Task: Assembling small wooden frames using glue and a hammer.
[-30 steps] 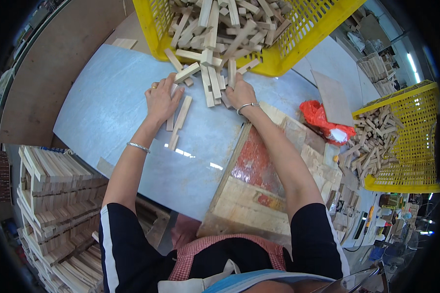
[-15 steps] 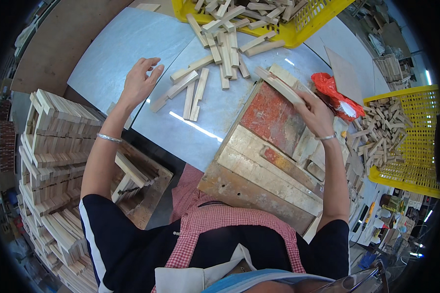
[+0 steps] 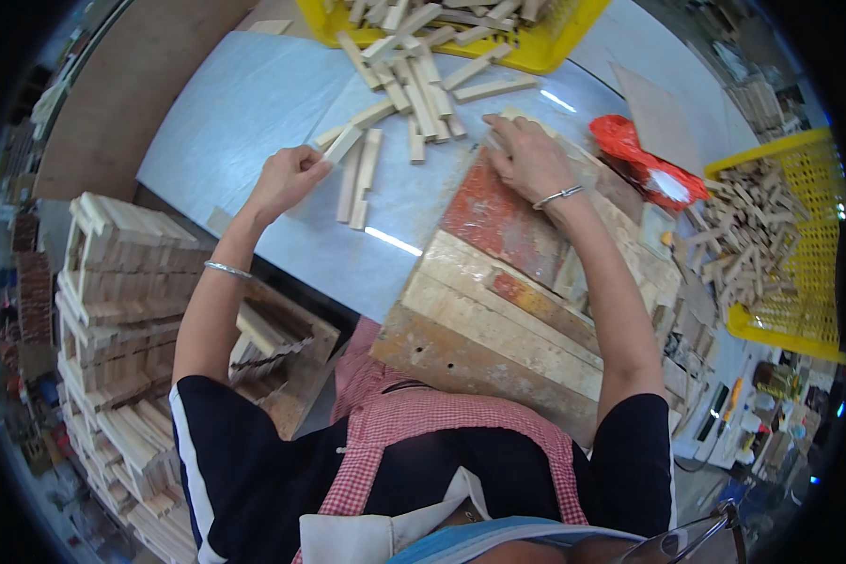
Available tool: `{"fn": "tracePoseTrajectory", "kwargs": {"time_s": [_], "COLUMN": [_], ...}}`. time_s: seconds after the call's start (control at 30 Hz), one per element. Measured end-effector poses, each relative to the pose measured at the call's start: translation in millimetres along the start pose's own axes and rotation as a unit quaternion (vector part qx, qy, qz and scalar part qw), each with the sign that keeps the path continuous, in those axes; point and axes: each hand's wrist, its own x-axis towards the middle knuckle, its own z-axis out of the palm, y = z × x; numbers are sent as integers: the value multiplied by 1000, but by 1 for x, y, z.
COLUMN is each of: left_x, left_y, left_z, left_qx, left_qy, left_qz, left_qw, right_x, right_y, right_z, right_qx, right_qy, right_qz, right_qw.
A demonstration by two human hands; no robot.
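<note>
My left hand (image 3: 294, 179) is closed on the near end of a pale wooden strip (image 3: 344, 141), beside two notched wooden strips (image 3: 366, 180) lying on the blue-grey tabletop. My right hand (image 3: 533, 162) is at the far end of a worn work board (image 3: 484, 371) with a red panel (image 3: 512, 221). Its fingers curl downward and hide whatever they hold or press. A loose pile of wooden strips (image 3: 423, 99) lies just beyond both hands.
A yellow crate (image 3: 545, 56) of strips stands at the far edge, another yellow crate (image 3: 790, 343) at right. A red plastic bag (image 3: 620, 146) lies beyond the board. Stacked wood pieces (image 3: 127, 301) rise at left, near my elbow.
My left hand has come down and closed on a strip from the table. My right hand has moved left to the board's far end; the strip it held is now hidden from sight.
</note>
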Motion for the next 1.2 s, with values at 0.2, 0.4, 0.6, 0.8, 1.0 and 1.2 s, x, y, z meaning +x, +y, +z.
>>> {"fn": "tracePoseTrajectory", "kwargs": {"time_s": [0.2, 0.4, 0.6, 0.8, 1.0, 1.2], "left_x": [-28, -52, -49, -56, -62, -58], "left_y": [7, 73, 113, 125, 126, 119], "left_z": [-17, 25, 105, 140, 137, 139], "left_qx": [-447, -512, -559, -326, -46, -13], "left_qy": [-44, -135, -143, 8, 156, 186], "left_qz": [42, 99, 98, 184, 327, 339], "left_qw": [893, 843, 811, 927, 931, 922], "right_x": [-8, -59, -108, -124, -123, -122], "right_y": [12, 57, 76, 65, 72, 59], "right_z": [-52, -59, -20, -15, -14, -25], "right_qx": [196, 498, 380, 146, 153, 183], "right_qy": [44, 196, 125, 138, 187, 71], "right_qz": [95, 217, 350, 237, 100, 111], "right_qw": [975, 816, 847, 951, 965, 974]}}
